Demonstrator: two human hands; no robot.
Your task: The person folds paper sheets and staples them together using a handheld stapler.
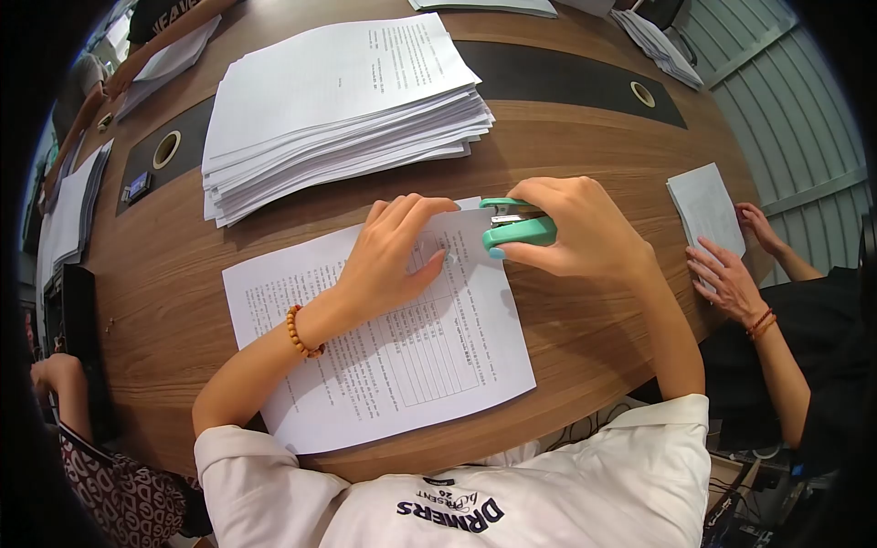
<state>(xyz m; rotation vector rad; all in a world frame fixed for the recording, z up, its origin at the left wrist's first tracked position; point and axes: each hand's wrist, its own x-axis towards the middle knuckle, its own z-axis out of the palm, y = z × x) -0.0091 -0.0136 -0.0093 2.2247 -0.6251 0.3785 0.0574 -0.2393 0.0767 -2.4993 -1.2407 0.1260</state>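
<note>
Printed sheets of paper (457, 365) lie on the table in front of me, showing text and a ruled table. My left hand (388, 251) rests over their upper part, thumb and index finger apart, with a beaded bracelet on the wrist. In my right hand (585, 224) is a mint-green stapler (521, 236), gripped between the thumb below and the fingers above. The stapler's jaws face left, at the upper right corner of the sheets. Whether that corner sits between the jaws I cannot tell.
A tall stack of printed paper (338, 100) stands beyond the sheets. On the right, a co-worker's hands (726, 279) touch other papers (708, 205). More people and paper piles (73, 210) line the left side. Cable holes (167, 149) pierce the dark table strip.
</note>
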